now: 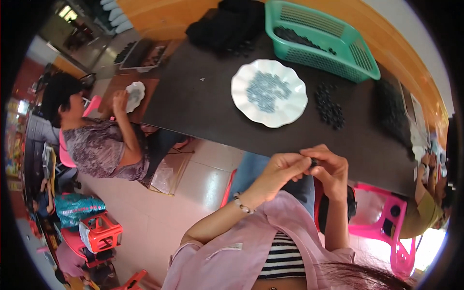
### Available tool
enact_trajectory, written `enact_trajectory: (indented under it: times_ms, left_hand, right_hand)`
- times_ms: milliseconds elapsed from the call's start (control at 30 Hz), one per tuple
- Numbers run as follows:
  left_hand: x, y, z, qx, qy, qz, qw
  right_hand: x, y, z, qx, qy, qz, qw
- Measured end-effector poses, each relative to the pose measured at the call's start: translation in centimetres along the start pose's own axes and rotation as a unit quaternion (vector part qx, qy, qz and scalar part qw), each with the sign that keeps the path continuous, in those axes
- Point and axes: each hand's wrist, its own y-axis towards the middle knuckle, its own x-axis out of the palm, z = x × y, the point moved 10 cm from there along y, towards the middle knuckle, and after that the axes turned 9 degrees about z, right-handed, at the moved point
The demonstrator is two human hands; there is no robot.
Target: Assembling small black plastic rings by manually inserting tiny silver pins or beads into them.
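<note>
Close to the table's near edge, my left hand (289,167) and my right hand (331,169) meet fingertip to fingertip. Between them is a small round black part (313,162), pinched in my right fingers, with my left thumb and forefinger pressed against its side. Whether my left fingers also hold something tiny is hidden. Beyond my hands stands a white scalloped plate (293,112) bearing many small clear-grey pieces. Right of the plate, a loose pile of small black round parts (330,107) lies on the dark table (193,104).
A green plastic basket (319,53) with black parts stands at the back. Black cloth (224,26) lies left of it, a bag of black parts (392,113) at the right. At left, a seated person (104,140) works over another white plate (135,96). A pink stool (382,217) stands right.
</note>
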Motion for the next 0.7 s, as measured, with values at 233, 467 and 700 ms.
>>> enact_trajectory:
  times_ms: [233,467,700]
  left_hand:
    - [-0.5,3.2,4.9,0.18,0.177,0.05,0.966]
    - [-0.3,4.2,6.2,0.348,0.479,0.111,0.798]
    - [-0.1,2.9,7.1,0.383,0.469,0.13,0.785]
  right_hand:
    - [-6.4,2.5,-5.1,-0.09,-0.098,0.11,0.985]
    - [-16.1,5.1,-9.2,-0.12,-0.14,0.25,0.951]
    - [-28.2,8.8,-16.0,-0.2,-0.355,0.378,0.832]
